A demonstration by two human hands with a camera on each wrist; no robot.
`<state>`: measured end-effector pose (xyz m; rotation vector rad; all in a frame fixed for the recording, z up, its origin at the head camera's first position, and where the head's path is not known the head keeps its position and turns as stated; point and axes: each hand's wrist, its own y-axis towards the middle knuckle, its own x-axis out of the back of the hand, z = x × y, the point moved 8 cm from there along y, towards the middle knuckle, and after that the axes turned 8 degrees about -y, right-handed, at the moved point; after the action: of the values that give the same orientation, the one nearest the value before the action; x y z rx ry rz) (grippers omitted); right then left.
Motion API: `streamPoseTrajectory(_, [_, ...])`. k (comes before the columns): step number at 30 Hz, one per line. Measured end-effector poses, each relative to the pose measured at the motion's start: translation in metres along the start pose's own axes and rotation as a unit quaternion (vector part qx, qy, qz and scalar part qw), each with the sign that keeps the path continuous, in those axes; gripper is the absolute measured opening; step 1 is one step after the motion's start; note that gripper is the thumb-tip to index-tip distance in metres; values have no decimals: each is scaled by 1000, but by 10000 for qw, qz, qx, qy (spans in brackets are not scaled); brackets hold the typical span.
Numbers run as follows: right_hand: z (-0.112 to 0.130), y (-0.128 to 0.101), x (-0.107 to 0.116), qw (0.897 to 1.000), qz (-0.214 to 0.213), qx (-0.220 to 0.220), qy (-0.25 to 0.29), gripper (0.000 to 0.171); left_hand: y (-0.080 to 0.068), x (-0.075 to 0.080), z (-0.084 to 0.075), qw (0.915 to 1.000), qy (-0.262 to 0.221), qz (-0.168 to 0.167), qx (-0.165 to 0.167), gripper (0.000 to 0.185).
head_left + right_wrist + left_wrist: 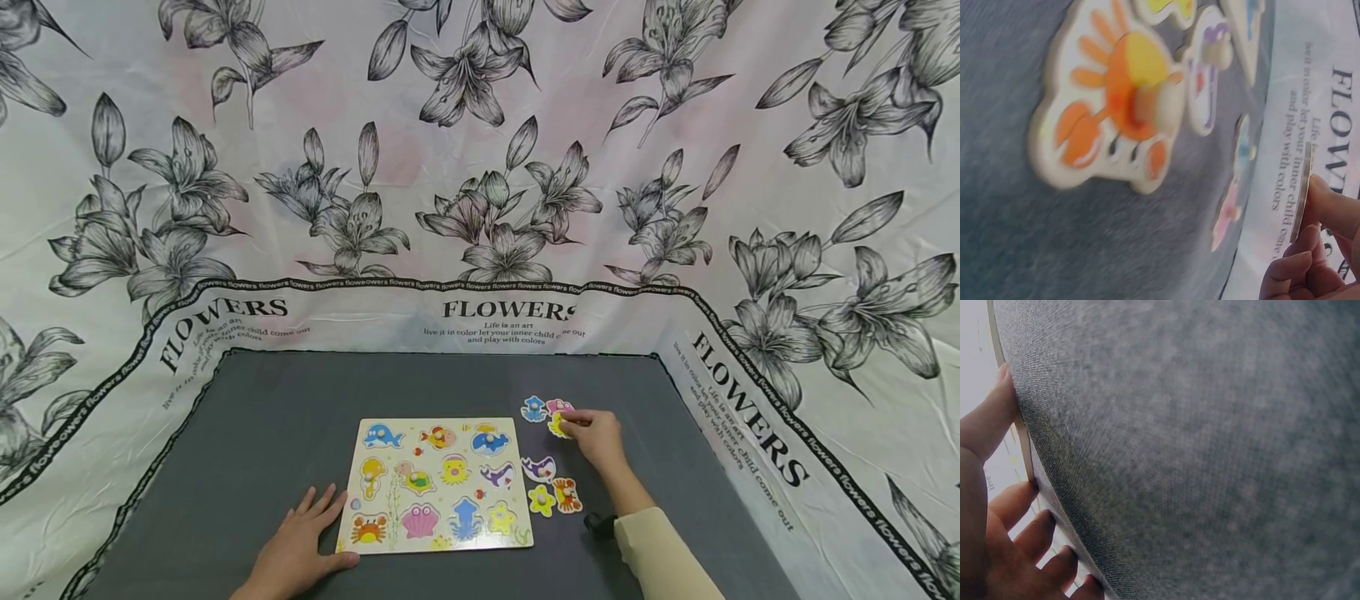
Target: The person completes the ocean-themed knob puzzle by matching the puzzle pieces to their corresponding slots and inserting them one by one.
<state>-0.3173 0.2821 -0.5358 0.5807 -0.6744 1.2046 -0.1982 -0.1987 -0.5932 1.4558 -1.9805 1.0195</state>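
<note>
A wooden sea-animal puzzle board (435,533) lies flat on the dark grey cloth. At its lower left corner my left hand (296,537) touches the edge with fingers spread; the left wrist view shows thumb and fingertips (1005,384) on the board's rim. Beyond the board's right side, my right hand (597,437) pinches a yellow puzzle piece (557,426) between thumb and fingers. That piece appears edge-on in the right wrist view (1300,200), its picture hidden. Around it lie a blue squid piece (533,409) and a pink shell piece (558,405).
Nearer me, right of the board, lie a purple whale piece (538,469), a yellow starfish piece (541,501) and a crab piece (1129,94) with a knob. Beside the right sleeve is a black object (598,525). Flower-printed cloth (510,321) surrounds the grey area.
</note>
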Motion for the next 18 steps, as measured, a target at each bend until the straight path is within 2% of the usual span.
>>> streamPoseTrajectory(18, [53, -17, -5, 9979, 237, 589, 161, 15, 2, 0, 3, 10000, 80, -33, 20, 115])
